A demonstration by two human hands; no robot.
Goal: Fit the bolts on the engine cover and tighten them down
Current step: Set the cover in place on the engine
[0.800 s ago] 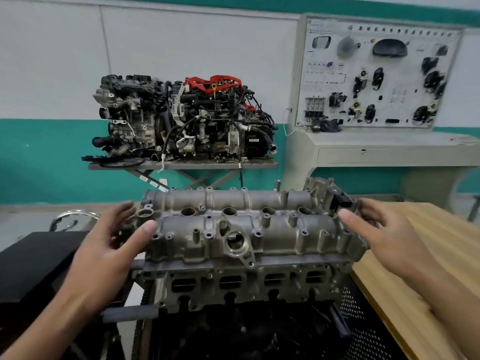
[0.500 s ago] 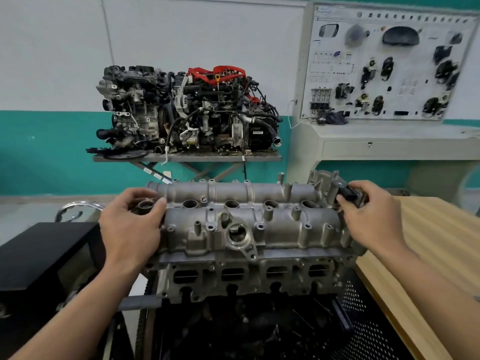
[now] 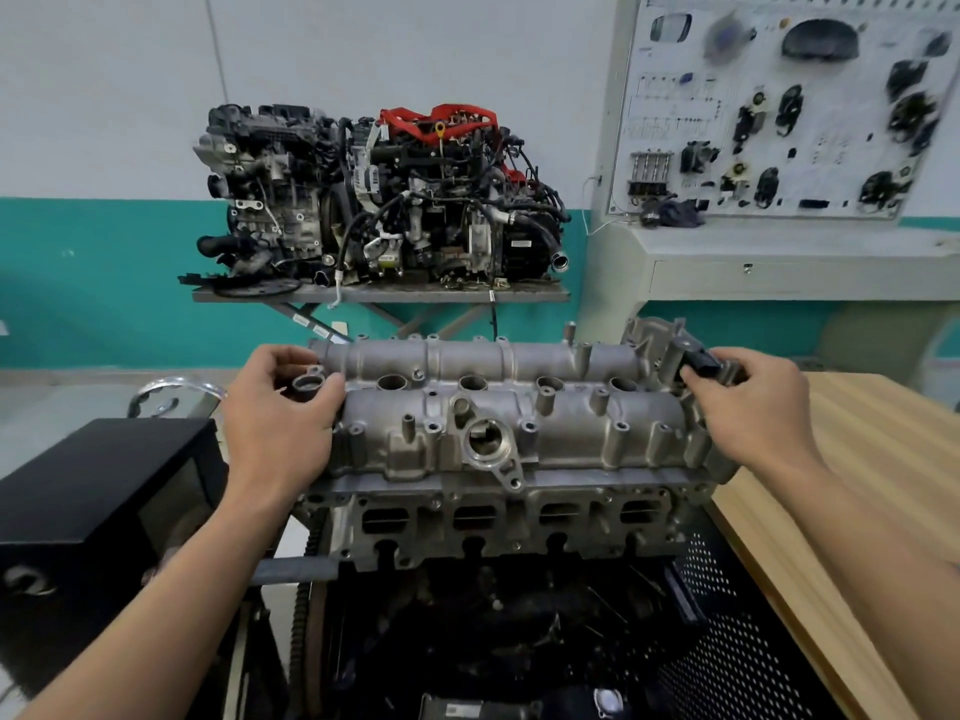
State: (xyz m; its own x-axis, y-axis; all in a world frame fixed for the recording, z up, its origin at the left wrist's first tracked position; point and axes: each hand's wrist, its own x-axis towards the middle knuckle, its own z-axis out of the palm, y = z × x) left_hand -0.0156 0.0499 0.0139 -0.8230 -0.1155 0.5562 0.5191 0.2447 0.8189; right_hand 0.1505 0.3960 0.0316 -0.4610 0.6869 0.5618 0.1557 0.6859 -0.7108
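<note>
Engine cover lies along the top of the engine block and is gripped at both ends. Left hand curls over the left end, thumb on the near face, fingers about a round collar. Right hand curls round the right end, fingertips on a black plug fixed there. Neither hand carries a bolt or a tool. Judged from this, the step in hand is seating and squaring the cover on the block, ahead of any bolting. The bolt holes along the near edge appear empty, and those at the far edge are too small to tell. The next move calls for the holes to line up with the block, then for one hand to let go and fetch bolts. No bolts or wrench show in view, so their place cannot be told. A black box sits just beside the left forearm, and a wooden bench runs close along the right, its edge under the right forearm. Open room lies above the cover and toward the person. A second engine on its stand and a display board are well apart behind.
</note>
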